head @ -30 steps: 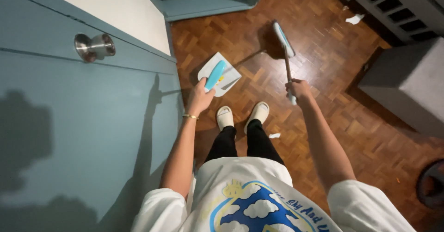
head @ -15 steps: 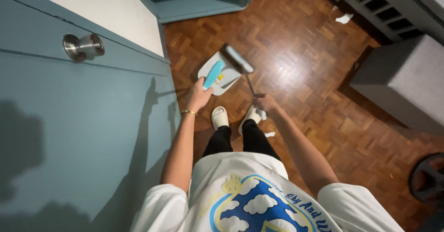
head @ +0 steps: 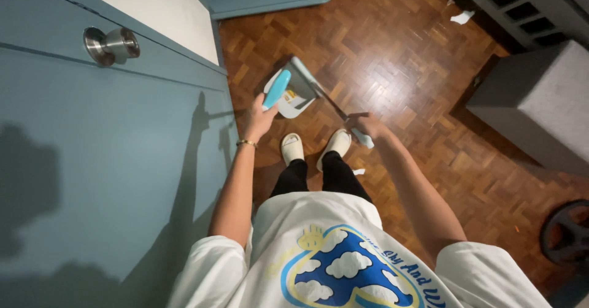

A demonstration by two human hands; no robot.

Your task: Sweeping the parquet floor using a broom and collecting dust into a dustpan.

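Here, a grey dustpan (head: 294, 93) with a turquoise handle (head: 277, 88) tilts above the parquet floor (head: 405, 50).
Your left hand (head: 261, 121) has its fingers wrapped around that handle; your right hand (head: 368, 126) grips a broom (head: 313, 84) whose head touches the pan, just ahead of your slippers (head: 316, 145).
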